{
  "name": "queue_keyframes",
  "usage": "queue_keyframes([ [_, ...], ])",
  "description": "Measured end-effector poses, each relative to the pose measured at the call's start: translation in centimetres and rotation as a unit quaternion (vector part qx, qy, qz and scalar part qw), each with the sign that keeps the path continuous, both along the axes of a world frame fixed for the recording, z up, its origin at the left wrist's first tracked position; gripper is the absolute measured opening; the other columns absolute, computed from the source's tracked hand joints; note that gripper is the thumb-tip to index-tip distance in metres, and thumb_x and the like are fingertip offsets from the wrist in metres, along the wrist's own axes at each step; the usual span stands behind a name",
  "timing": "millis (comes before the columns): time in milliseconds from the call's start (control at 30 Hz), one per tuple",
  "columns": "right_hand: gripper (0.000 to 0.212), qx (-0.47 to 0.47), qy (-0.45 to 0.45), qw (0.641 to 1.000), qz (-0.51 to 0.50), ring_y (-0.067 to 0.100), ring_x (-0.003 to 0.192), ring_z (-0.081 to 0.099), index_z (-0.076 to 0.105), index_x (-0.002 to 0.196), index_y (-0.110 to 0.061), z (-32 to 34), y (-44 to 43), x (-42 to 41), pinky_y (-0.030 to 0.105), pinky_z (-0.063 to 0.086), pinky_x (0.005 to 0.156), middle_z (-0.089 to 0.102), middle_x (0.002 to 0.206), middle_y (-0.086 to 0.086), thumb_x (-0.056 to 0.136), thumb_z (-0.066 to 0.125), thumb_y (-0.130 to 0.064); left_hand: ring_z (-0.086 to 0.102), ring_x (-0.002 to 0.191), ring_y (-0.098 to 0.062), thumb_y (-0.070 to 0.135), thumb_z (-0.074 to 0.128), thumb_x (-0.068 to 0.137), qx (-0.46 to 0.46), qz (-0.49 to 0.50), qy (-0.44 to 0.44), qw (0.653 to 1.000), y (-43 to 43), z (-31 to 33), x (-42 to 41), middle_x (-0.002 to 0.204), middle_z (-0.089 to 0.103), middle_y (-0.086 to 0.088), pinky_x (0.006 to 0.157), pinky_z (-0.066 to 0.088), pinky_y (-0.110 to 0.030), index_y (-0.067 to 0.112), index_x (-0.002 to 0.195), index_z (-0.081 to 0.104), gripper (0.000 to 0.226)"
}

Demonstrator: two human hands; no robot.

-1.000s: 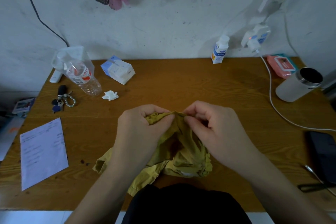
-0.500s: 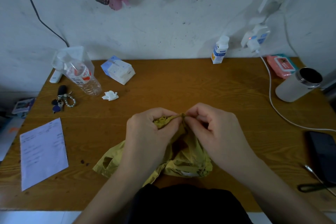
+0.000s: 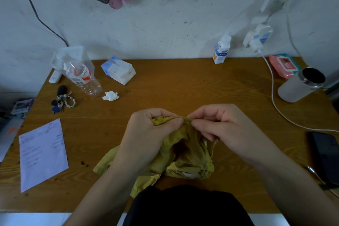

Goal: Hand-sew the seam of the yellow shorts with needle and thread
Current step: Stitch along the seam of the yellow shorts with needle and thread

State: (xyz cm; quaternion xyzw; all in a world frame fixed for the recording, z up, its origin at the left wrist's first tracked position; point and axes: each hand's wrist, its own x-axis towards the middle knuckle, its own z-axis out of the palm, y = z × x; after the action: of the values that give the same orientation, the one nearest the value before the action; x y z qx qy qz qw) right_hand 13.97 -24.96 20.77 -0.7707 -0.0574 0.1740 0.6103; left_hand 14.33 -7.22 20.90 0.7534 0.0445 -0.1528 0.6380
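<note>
Yellow shorts [image 3: 176, 154] are pinched along the raised seam by left hand [image 3: 152, 132] and right hand [image 3: 222, 124], above the desk [image 3: 183, 88].

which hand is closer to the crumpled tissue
Left. The left hand holds the shorts right of the tissue, nearer the person; the right hand is farther right, beyond it.

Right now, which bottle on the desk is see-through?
The red-labelled water bottle at far left; the small bottle against the wall is opaque white.
</note>
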Motion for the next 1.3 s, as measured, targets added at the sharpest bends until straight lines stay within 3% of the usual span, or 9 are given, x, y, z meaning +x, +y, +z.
queue_keyframes([
  [200, 0.01, 0.106, 0.103, 0.988, 0.032, 0.005, 0.042, 0.04, 0.074, 0.083, -0.014, -0.5, -0.9, 0.5, 0.016, 0.037, 0.047, 0.048, 0.045, -0.006, 0.08, 0.064, -0.013, 0.069, 0.058, -0.02, 0.02, 0.076, 0.053, -0.161, -0.047, 0.157, 0.973, 0.4, 0.2, 0.7, 0.065, 0.071, -0.012, 0.054, 0.055, -0.025, 0.01, 0.069, 0.075, 0.019],
  [400, 0.013, 0.164, 0.139, 0.976, 0.036, 0.004, 0.04, 0.038, 0.074, 0.08, -0.011, -1.1, -1.2, 0.5, 0.017, 0.038, 0.047, 0.045, 0.043, -0.006, 0.073, 0.063, -0.013, 0.069, 0.056, -0.02, 0.013, 0.074, 0.055, -0.203, -0.055, 0.21, 0.955, 0.3, -0.2, 1.0, 0.063, 0.071, -0.011, 0.051, 0.055, -0.026, 0.008, 0.066, 0.075, 0.012],
  [767, 0.01, 0.08, 0.027, 0.994, 0.067, 0.004, 0.049, 0.043, 0.061, 0.079, -0.01, -1.3, -1.0, 0.1, 0.012, 0.037, 0.051, 0.049, 0.052, -0.008, 0.087, 0.057, -0.014, 0.069, 0.055, -0.021, 0.006, 0.071, 0.06, -0.247, -0.066, 0.258, 0.932, -0.4, -1.1, 0.6, 0.065, 0.071, -0.014, 0.053, 0.057, -0.026, 0.0, 0.071, 0.073, 0.013],
  [867, 0.013, 0.111, 0.033, 0.991, 0.066, 0.003, 0.049, 0.044, 0.055, 0.082, -0.011, -1.7, -0.8, 0.1, 0.011, 0.037, 0.05, 0.05, 0.052, -0.009, 0.081, 0.06, -0.023, 0.069, 0.056, -0.021, 0.006, 0.071, 0.059, -0.256, -0.066, 0.271, 0.926, -0.6, -1.5, 0.3, 0.066, 0.07, -0.015, 0.054, 0.058, -0.027, 0.0, 0.071, 0.073, 0.013],
  [1033, 0.008, 0.18, 0.058, 0.98, 0.054, 0.002, 0.047, 0.043, 0.051, 0.085, -0.011, -2.5, -0.6, 0.1, 0.011, 0.037, 0.049, 0.048, 0.049, -0.01, 0.084, 0.057, -0.017, 0.069, 0.06, -0.024, 0.007, 0.071, 0.06, -0.289, -0.06, 0.272, 0.916, -0.4, -1.8, 0.1, 0.069, 0.07, -0.017, 0.06, 0.059, -0.031, 0.0, 0.073, 0.072, 0.015],
  [1133, 0.005, 0.19, 0.059, 0.978, 0.062, 0.002, 0.047, 0.043, 0.052, 0.086, -0.013, -2.5, -0.3, 0.1, 0.011, 0.037, 0.05, 0.049, 0.049, -0.011, 0.086, 0.055, -0.017, 0.069, 0.068, -0.028, 0.008, 0.073, 0.06, -0.272, -0.064, 0.271, 0.921, -0.4, -1.9, 0.1, 0.079, 0.069, -0.021, 0.071, 0.059, -0.036, -0.004, 0.082, 0.071, 0.025],
  [1300, 0.018, 0.067, -0.028, 0.996, 0.043, 0.001, 0.055, 0.052, 0.058, 0.092, -0.019, -1.8, 0.1, -0.1, 0.012, 0.041, 0.052, 0.059, 0.066, -0.011, 0.085, 0.056, -0.035, 0.069, 0.057, -0.025, 0.007, 0.072, 0.059, -0.259, -0.032, 0.252, 0.932, -0.1, -1.4, 0.3, 0.067, 0.07, -0.017, 0.058, 0.059, -0.031, 0.002, 0.07, 0.074, 0.012],
])
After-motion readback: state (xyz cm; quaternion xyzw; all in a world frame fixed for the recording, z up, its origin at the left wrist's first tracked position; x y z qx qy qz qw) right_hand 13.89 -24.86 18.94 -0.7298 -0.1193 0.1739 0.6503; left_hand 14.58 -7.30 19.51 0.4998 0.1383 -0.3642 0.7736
